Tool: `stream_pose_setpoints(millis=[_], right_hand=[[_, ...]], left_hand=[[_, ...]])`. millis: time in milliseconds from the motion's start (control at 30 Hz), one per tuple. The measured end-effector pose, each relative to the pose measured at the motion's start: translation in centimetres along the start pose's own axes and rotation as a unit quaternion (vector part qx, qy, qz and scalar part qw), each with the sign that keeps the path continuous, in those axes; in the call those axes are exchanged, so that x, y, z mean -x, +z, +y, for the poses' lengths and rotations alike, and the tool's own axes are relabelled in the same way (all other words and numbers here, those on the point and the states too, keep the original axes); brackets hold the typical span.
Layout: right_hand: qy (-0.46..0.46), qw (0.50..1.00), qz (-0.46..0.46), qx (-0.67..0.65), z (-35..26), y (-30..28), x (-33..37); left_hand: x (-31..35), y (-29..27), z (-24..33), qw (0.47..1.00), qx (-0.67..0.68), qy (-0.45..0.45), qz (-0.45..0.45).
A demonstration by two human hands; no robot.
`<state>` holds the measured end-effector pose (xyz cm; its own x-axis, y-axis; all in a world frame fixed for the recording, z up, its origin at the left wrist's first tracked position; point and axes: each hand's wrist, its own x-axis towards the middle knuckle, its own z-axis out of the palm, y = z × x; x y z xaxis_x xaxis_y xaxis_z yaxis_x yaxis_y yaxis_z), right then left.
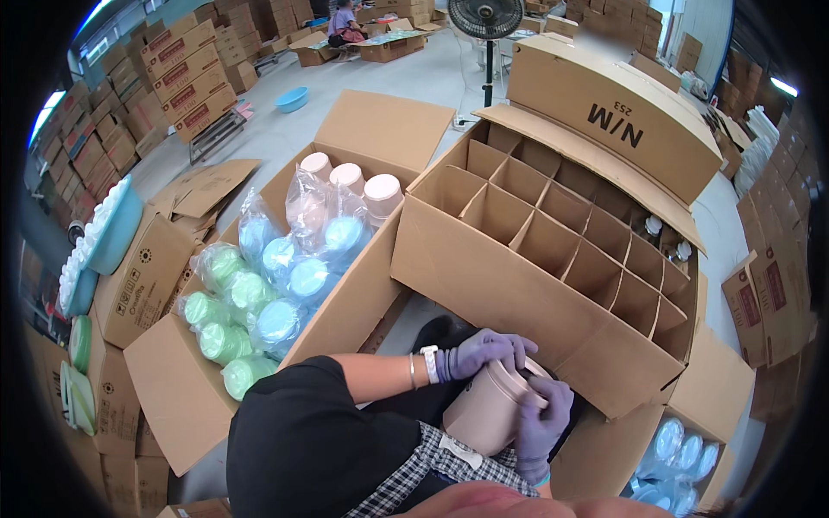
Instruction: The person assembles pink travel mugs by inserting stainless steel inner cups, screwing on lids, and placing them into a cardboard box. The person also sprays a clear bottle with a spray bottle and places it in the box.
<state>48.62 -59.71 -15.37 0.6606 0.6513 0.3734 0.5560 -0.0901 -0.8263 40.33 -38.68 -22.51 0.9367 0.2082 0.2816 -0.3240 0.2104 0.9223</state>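
A pale pink round canister is tilted on my lap, its body narrowing away from a wide rim. My left hand, in a purple glove, curls its fingers over the top edge. My right hand, gloved the same way, grips the rim from the other side, thumb and fingers bent around it. Between the hands a pink round lid or rim shows in part; the fingers hide how it sits. Just beyond the hands stands a large carton split by cardboard dividers.
An open carton on the left holds plastic-wrapped green containers, blue containers and pink containers. More blue pieces lie in a carton at lower right. A closed carton and a fan stand behind.
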Motion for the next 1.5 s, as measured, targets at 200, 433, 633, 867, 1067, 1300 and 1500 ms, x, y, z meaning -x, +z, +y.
stream_pose_setpoints(millis=[200, 433, 633, 867, 1067, 1300, 1500], right_hand=[[0.032, 0.958, -0.09, -0.27, 5.5, -2.8, -3.2], [0.056, 0.961, -0.038, -0.269, 7.6, 0.2, -0.8], [0.023, 0.998, -0.055, -0.02, -0.4, -0.1, -2.4], [0.048, 0.972, -0.06, -0.224, 3.4, -2.8, -2.4], [0.106, 0.971, -0.009, -0.214, 3.3, -1.3, -0.8], [0.032, 0.972, -0.038, -0.229, 5.3, -1.7, 0.3], [0.031, 0.927, -0.076, -0.366, 8.7, -0.7, 0.4]], left_hand=[[-3.7, -1.5, 4.7, 0.972, -0.199, -0.093, -0.085], [-1.1, 4.3, 3.6, 0.932, -0.335, 0.135, 0.033], [0.8, -1.4, 0.9, 0.998, -0.06, 0.006, -0.002], [-1.7, 0.7, 5.5, 0.953, -0.27, 0.094, -0.094], [-0.2, 2.3, 4.3, 0.922, -0.352, 0.135, -0.082], [1.1, 6.2, 6.2, 0.887, -0.442, 0.108, -0.075], [1.1, 8.9, 7.1, 0.839, -0.529, 0.099, -0.079]])
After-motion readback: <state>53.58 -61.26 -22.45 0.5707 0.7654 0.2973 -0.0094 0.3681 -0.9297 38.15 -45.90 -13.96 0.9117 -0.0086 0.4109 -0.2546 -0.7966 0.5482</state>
